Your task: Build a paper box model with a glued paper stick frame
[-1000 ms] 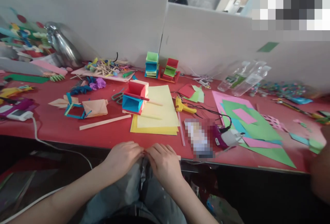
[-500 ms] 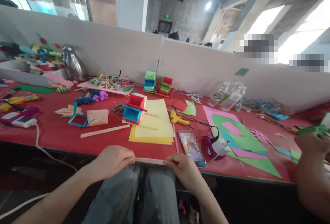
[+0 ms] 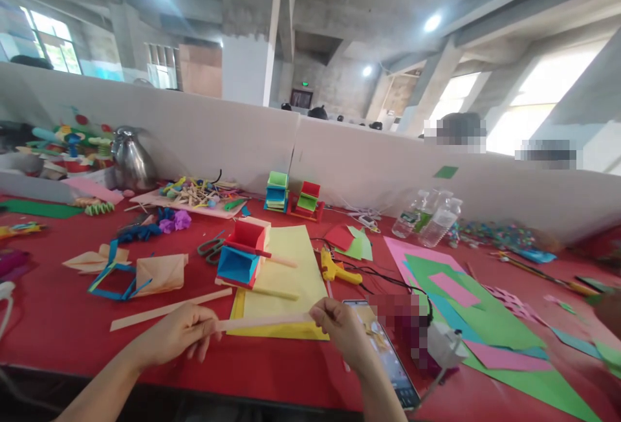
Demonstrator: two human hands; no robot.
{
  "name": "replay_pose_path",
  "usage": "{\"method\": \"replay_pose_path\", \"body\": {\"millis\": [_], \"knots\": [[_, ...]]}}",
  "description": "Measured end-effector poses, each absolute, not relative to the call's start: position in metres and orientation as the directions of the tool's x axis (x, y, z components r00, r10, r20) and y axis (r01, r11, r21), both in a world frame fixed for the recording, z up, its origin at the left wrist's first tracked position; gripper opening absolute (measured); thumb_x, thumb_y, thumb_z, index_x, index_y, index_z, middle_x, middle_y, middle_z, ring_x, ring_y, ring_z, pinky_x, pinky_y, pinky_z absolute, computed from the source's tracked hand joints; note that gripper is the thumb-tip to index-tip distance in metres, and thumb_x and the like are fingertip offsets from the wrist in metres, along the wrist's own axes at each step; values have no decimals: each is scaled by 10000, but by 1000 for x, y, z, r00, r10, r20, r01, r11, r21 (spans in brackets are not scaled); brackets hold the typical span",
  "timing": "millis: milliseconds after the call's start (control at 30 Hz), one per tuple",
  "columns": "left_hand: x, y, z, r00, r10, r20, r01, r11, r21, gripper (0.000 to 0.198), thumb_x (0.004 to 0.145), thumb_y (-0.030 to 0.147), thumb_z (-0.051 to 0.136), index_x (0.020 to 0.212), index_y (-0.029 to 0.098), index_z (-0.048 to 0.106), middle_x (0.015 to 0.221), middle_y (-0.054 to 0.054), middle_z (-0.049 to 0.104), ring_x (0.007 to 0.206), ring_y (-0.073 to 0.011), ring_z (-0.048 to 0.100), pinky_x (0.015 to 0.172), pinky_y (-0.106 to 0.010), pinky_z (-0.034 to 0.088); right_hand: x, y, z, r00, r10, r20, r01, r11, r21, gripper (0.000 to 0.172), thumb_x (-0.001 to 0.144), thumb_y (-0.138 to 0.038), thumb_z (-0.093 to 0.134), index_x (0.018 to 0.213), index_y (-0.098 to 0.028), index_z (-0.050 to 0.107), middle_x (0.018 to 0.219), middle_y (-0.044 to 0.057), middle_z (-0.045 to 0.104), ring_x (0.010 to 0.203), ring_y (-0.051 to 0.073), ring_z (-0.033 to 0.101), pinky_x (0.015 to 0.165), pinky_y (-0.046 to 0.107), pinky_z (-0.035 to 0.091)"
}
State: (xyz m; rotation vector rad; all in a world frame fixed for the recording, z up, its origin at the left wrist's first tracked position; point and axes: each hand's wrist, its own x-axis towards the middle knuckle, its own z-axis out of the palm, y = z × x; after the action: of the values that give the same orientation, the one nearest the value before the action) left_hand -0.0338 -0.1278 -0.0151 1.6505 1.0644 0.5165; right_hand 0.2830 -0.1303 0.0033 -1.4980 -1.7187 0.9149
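Note:
A narrow pale paper strip (image 3: 266, 323) stretches between my two hands, in front of the yellow paper sheets (image 3: 298, 266). My left hand (image 3: 182, 334) pinches its left end, and my right hand (image 3: 337, 326) pinches the other end. Just beyond the strip is a red and blue folded paper box piece (image 3: 242, 260) with pale sticks poking out to its right. Another pale strip (image 3: 169, 309) lies on the table behind my left hand. A lit phone (image 3: 385, 351) lies beside my right hand, partly covered by my forearm.
A yellow hot glue gun (image 3: 337, 268) with a black cord lies behind the phone. Green and pink papers (image 3: 485, 305) spread to the right, with plastic bottles (image 3: 439, 221) behind. Scissors (image 3: 211, 250), a blue paper frame (image 3: 114, 283) and a steel jug (image 3: 132, 160) are on the left.
Both hands have risen from the table's front edge to over the table, still holding the strip between them. The camera view has tilted up and come closer to the table.

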Motion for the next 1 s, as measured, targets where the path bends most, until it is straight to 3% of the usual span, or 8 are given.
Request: {"method": "replay_pose_path", "body": {"millis": [133, 233, 267, 367, 533, 700, 833, 1000], "knots": [[-41, -136, -7, 581, 792, -189, 444, -114, 889, 405, 809, 528, 472, 856, 163, 641, 801, -61, 698, 756, -189, 624, 691, -254, 443, 279, -125, 4, -200, 980, -10, 561, 106, -821, 207, 781, -321, 485, 664, -158, 539, 555, -39, 466, 520, 87, 437, 495, 193, 335], [-27, -139, -3, 599, 792, -118, 391, -161, 906, 468, 751, 476, 596, 1151, 240, 545, 1103, -53, 628, 1008, -214, 555, 856, -290, 409, 265, -119, 5, -266, 963, -45, 609, 131, -782, 183, 781, -270, 502, 673, -151, 590, 546, -32, 517, 527, 90, 491, 502, 182, 376], [-17, -138, -5, 611, 786, -99, 330, -139, 934, 539, 764, 474, 582, 1240, 249, 464, 1103, -58, 621, 990, -205, 557, 839, -291, 419, 260, -116, 5, -274, 961, -48, 632, 142, -762, 183, 788, -257, 500, 683, -152, 607, 554, -27, 542, 541, 94, 516, 513, 180, 393], [17, -135, -16, 619, 781, -82, 169, -31, 985, 618, 830, 512, 454, 1351, 227, 283, 887, -49, 645, 538, -108, 518, 533, -243, 414, 258, -97, 8, -240, 970, -25, 731, 163, -663, 226, 851, -250, 453, 782, -162, 650, 670, 4, 630, 644, 113, 589, 595, 192, 445], [56, -135, -45, 434, 900, -27, -36, 48, 998, 716, 771, 560, 515, 1349, 232, 251, 878, -45, 610, 449, -65, 443, 398, -197, 332, 310, -55, 14, 31, 996, 83, 933, 1, -359, 272, 875, -294, 504, 1108, -157, 542, 1119, 79, 571, 966, 193, 568, 824, 395, 466], [77, -143, -61, 341, 933, -116, -281, 219, 934, 733, 684, 509, 644, 1276, 229, 314, 813, -30, 614, 360, -39, 388, 307, -169, 214, 339, -34, 8, 75, 990, 116, 981, -52, -184, 316, 863, -316, 532, 1139, -163, 520, 1147, 74, 550, 972, 199, 569, 808, 404, 485], [88, -141, -55, 317, 933, -167, -394, 290, 872, 542, 640, 360, 688, 1105, 189, 468, 745, -22, 611, 355, -38, 364, 312, -172, 222, 334, -32, 24, 25, 975, 219, 976, 23, -217, 284, 816, -248, 589, 1082, -158, 545, 1124, 76, 545, 923, 193, 576, 776, 371, 482], [99, -131, -26, 227, 958, -172, -500, 267, 824, 385, 633, 244, 634, 999, 170, 537, 786, -29, 620, 442, -52, 411, 394, -177, 301, 323, -57, 69, 17, 871, 491, 901, 200, -384, 391, 687, -130, 582, 1066, -175, 500, 1141, 98, 484, 903, 201, 549, 709, 291, 450]]}}
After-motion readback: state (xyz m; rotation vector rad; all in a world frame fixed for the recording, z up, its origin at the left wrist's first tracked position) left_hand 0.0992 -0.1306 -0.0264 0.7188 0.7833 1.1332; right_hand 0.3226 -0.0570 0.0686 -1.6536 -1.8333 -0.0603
